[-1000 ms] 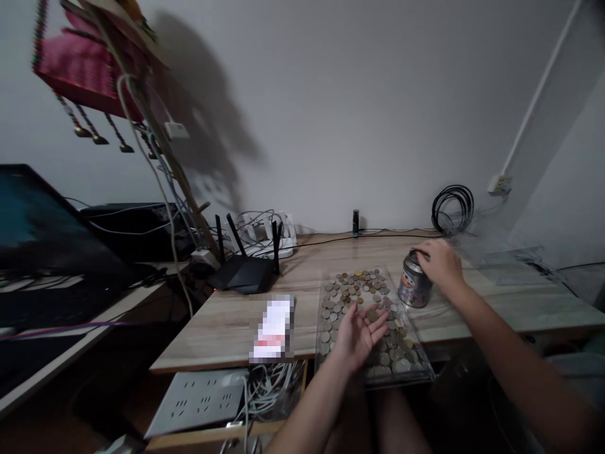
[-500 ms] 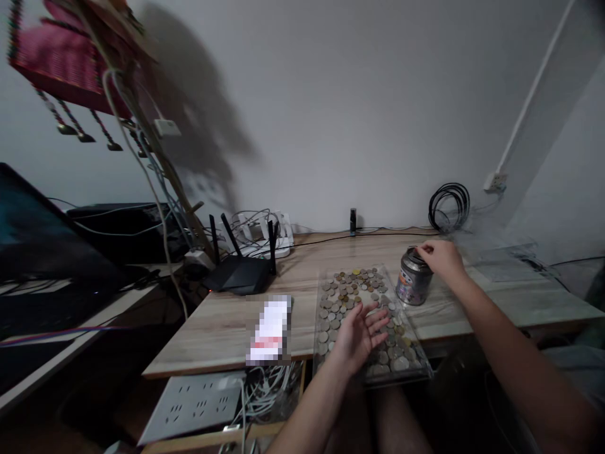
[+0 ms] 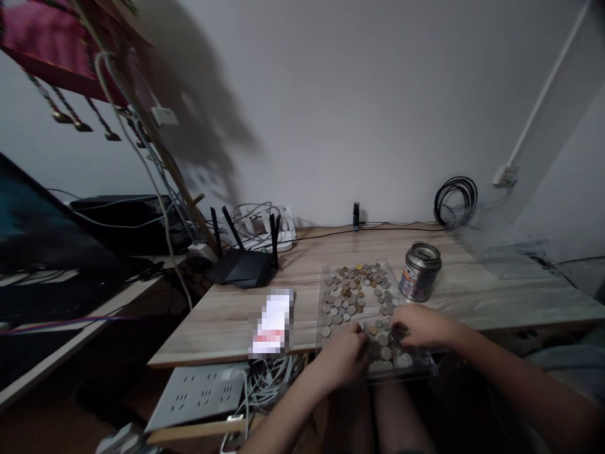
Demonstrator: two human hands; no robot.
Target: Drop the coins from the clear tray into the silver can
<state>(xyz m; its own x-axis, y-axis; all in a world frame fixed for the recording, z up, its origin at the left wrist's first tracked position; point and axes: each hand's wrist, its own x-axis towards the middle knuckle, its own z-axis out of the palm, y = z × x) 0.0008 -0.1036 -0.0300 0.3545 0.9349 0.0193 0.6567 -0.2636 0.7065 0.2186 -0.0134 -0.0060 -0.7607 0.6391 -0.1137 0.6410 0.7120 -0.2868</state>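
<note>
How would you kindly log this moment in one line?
left hand: curled over coins on clear tray | right hand: at coins, contact unclear | tin: upright on desk, unheld

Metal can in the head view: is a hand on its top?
No, the metal can has its top uncovered, while the left hand and right hand are both at the coins.

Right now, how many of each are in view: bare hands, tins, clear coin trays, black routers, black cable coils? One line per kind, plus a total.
Bare hands: 2 (left hand, right hand)
Tin: 1
Clear coin tray: 1
Black router: 1
Black cable coil: 1
Total: 6
</note>
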